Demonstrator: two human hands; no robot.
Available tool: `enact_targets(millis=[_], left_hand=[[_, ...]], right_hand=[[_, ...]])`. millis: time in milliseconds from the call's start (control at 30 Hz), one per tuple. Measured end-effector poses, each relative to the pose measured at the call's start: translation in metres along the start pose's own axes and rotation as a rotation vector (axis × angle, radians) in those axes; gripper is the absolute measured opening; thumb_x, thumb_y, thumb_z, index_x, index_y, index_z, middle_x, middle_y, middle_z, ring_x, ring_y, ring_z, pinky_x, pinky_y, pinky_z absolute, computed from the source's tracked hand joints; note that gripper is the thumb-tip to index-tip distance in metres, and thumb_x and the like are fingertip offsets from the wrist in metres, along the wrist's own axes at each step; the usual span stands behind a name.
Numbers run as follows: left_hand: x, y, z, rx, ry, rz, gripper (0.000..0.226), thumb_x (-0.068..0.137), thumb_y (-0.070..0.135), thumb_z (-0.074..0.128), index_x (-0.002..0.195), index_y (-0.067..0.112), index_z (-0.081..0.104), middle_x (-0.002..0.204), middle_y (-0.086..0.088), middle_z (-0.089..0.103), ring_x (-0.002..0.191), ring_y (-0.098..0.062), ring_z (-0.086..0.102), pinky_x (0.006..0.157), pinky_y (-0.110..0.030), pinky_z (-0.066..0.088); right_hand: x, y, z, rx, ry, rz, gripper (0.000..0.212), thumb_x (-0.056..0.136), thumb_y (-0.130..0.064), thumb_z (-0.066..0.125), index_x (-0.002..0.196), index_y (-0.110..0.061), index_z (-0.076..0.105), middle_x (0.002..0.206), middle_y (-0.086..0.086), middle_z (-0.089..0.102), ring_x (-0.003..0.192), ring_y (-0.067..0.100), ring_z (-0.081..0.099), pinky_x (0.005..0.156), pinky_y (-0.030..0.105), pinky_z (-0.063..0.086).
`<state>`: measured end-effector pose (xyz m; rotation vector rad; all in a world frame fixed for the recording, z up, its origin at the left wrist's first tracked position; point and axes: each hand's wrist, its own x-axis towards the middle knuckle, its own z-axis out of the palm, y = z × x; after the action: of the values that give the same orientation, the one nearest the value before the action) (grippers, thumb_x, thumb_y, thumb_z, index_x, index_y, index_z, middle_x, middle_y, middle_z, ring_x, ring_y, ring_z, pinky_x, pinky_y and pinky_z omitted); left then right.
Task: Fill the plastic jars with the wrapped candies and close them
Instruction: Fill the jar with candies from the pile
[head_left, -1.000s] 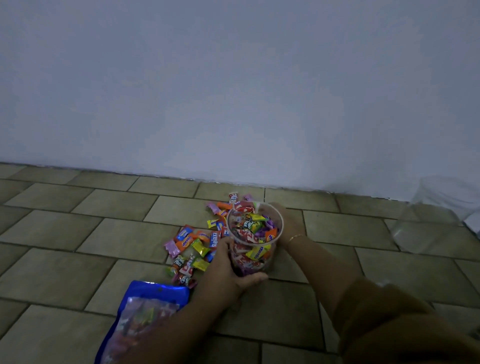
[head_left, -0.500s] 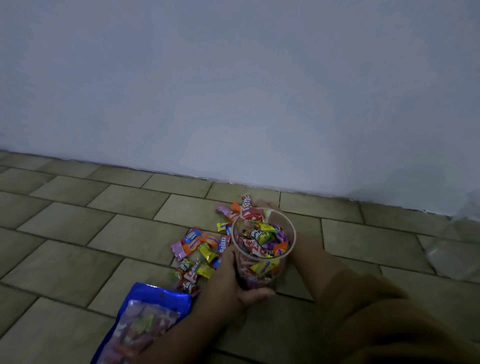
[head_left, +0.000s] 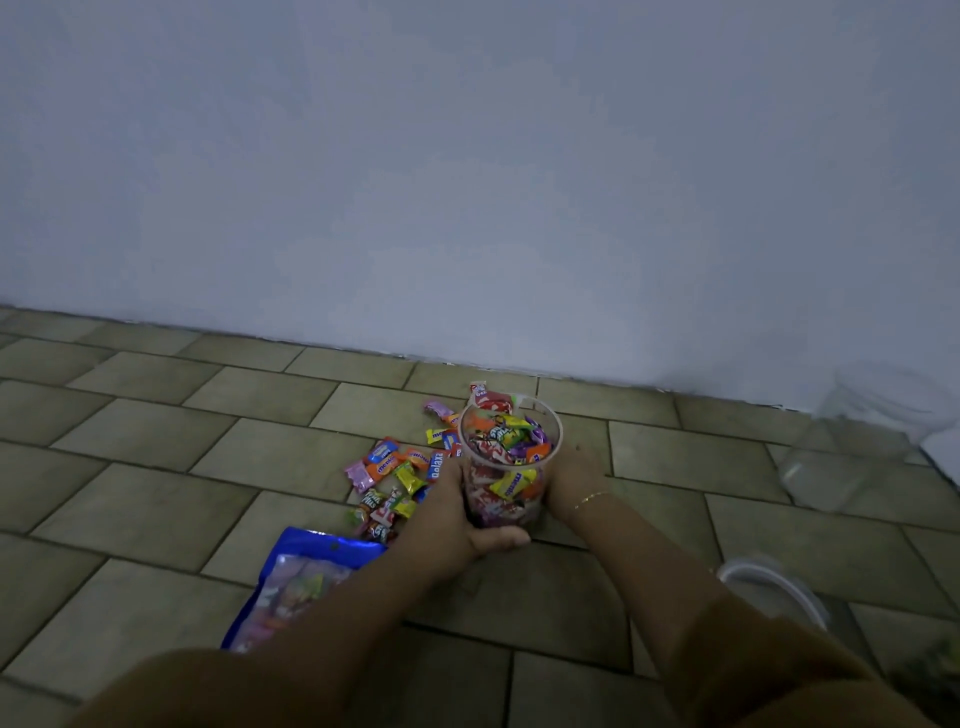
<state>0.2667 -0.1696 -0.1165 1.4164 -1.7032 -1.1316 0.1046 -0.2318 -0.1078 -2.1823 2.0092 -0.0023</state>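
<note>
Nearest the camera, two brown sleeves (head_left: 769, 670) fill the bottom edge, and both forearms reach forward over the tiled floor (head_left: 156, 499). At near left, a blue candy bag (head_left: 291, 587) lies flat on the tiles, its clear front showing wrapped sweets inside, with the left forearm crossing its right side. At near right, a white lid (head_left: 774, 587) rests on the floor, partly hidden behind the right arm. Further out, in the middle of the scene, the clear plastic jar (head_left: 509, 467) stands upright on the floor with its mouth uncovered and wrapped candies filling it close to the rim. The left hand (head_left: 457, 519) holds the jar's left and near side, its thumb curled around the front of the base and its fingers (head_left: 454, 475) wrapped against the wall. The right hand (head_left: 571, 478) grips the jar's right side, its fingers mostly hidden behind the jar, and a thin gold bracelet (head_left: 592, 500) circles that wrist. Just left of the jar, a loose pile of wrapped candies (head_left: 395, 478) in orange, yellow, pink, blue and red is scattered on the tiles, touching the left hand, and a few more lie just beyond the jar's far rim. At far right, other clear plastic containers (head_left: 852, 441) sit near the base of the wall, too blurred to make out in detail. The plain pale wall (head_left: 467, 182) rises behind everything.
</note>
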Motion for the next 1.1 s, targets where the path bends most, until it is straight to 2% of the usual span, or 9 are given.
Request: enact_targets(millis=[167,267,367,467,567,667,833,933,1100], left_hand=[[-0.013,0.002,0.004,0.001,-0.035,0.025,0.082,0.062,0.032,0.087,0.121,0.036,0.029,0.111,0.026,0.049,0.108,0.004,0.047,0.079,-0.004,0.037],[-0.021,0.002,0.007,0.047,-0.031,0.039,0.085,0.059,0.040,0.087,0.119,0.041,0.026,0.110,0.029,0.048,0.109,0.004,0.047,0.083,-0.009,0.037],[-0.028,0.004,0.010,0.072,-0.042,0.071,0.089,0.061,0.039,0.086,0.127,0.040,0.026,0.115,0.028,0.045,0.111,0.005,0.042,0.082,-0.006,0.033],[-0.032,0.005,0.015,0.062,-0.069,0.053,0.088,0.062,0.039,0.086,0.126,0.037,0.027,0.121,0.022,0.046,0.115,0.001,0.042,0.088,-0.012,0.035],[-0.032,0.003,0.021,0.050,-0.070,0.049,0.083,0.060,0.040,0.086,0.120,0.033,0.030,0.123,0.017,0.051,0.112,0.000,0.047,0.078,-0.004,0.034],[-0.032,0.000,0.024,0.030,-0.070,0.051,0.083,0.058,0.043,0.086,0.119,0.034,0.030,0.122,0.016,0.051,0.110,-0.001,0.047,0.076,-0.004,0.035],[-0.027,-0.004,0.034,0.005,-0.075,0.034,0.087,0.052,0.050,0.087,0.117,0.035,0.031,0.124,0.014,0.052,0.116,-0.009,0.051,0.099,-0.032,0.046],[-0.026,-0.006,0.035,-0.008,-0.081,0.040,0.089,0.051,0.052,0.087,0.118,0.033,0.032,0.120,0.016,0.052,0.115,-0.009,0.052,0.099,-0.035,0.046],[-0.025,-0.008,0.034,-0.014,-0.078,0.052,0.088,0.052,0.049,0.088,0.118,0.034,0.031,0.118,0.017,0.052,0.114,-0.009,0.052,0.099,-0.037,0.047]], right_hand=[[-0.022,0.015,0.013,0.092,0.025,0.080,0.026,0.092,-0.019,0.052,0.115,-0.014,0.062,0.118,0.009,0.060,0.104,0.025,0.059,0.089,0.034,0.050],[-0.042,0.023,0.005,0.078,-0.021,0.141,0.025,0.092,-0.019,0.053,0.113,-0.010,0.063,0.113,0.010,0.063,0.103,0.024,0.060,0.086,0.031,0.047],[-0.060,0.029,-0.004,0.201,-0.028,0.194,0.012,0.088,-0.016,0.055,0.085,-0.010,0.064,0.087,0.009,0.063,0.087,0.024,0.059,0.068,0.023,0.043],[-0.078,0.037,-0.015,0.728,0.058,0.323,0.020,0.087,-0.008,0.056,0.067,-0.011,0.055,0.065,0.006,0.053,0.059,0.017,0.048,0.048,0.020,0.035],[-0.093,0.038,-0.035,1.319,0.147,0.381,0.015,0.088,0.001,0.054,0.075,-0.007,0.056,0.065,0.010,0.056,0.054,0.013,0.047,0.041,0.019,0.037],[-0.102,0.034,-0.064,1.579,0.273,0.319,0.007,0.092,0.000,0.051,0.089,-0.004,0.055,0.069,0.009,0.057,0.055,0.011,0.048,0.038,0.015,0.036],[-0.119,0.018,-0.095,1.481,0.334,0.096,0.015,0.092,-0.003,0.052,0.084,-0.013,0.059,0.068,0.007,0.057,0.052,0.011,0.047,0.038,0.016,0.029],[-0.124,0.007,-0.097,1.241,0.334,0.055,0.016,0.091,-0.007,0.055,0.086,-0.019,0.064,0.064,0.004,0.054,0.055,0.010,0.045,0.041,0.012,0.032],[-0.128,-0.004,-0.099,1.243,0.427,0.019,0.024,0.087,-0.002,0.056,0.083,-0.022,0.067,0.079,-0.007,0.064,0.062,-0.005,0.058,0.054,0.010,0.044]])
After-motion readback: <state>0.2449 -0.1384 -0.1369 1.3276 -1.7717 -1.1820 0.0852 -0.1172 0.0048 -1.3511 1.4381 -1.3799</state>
